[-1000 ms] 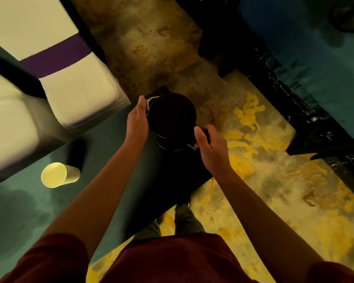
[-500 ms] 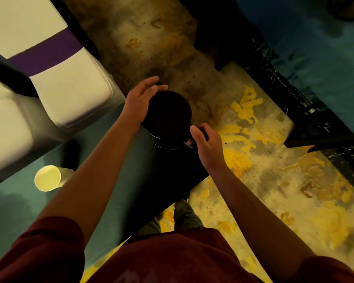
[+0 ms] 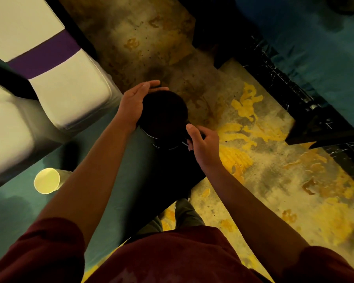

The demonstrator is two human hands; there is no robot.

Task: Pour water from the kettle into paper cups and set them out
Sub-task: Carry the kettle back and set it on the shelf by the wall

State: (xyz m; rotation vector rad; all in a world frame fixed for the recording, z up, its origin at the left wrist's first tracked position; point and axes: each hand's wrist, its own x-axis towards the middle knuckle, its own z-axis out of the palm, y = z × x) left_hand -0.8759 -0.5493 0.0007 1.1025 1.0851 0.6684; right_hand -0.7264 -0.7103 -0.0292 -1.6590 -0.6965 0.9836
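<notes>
We are holding the kettle [image 3: 165, 117] between our two hands at the corner of the table [image 3: 110, 170]. Our left hand [image 3: 134, 105] is cupping its far left side, fingers curving round the lid. Our right hand [image 3: 203, 146] is gripping the handle on the near right side. The paper cup [image 3: 47, 180] is standing upright well off to the left and nearer to us, closer to our left arm. We are judging that the kettle needs carrying leftward before tipping.
</notes>
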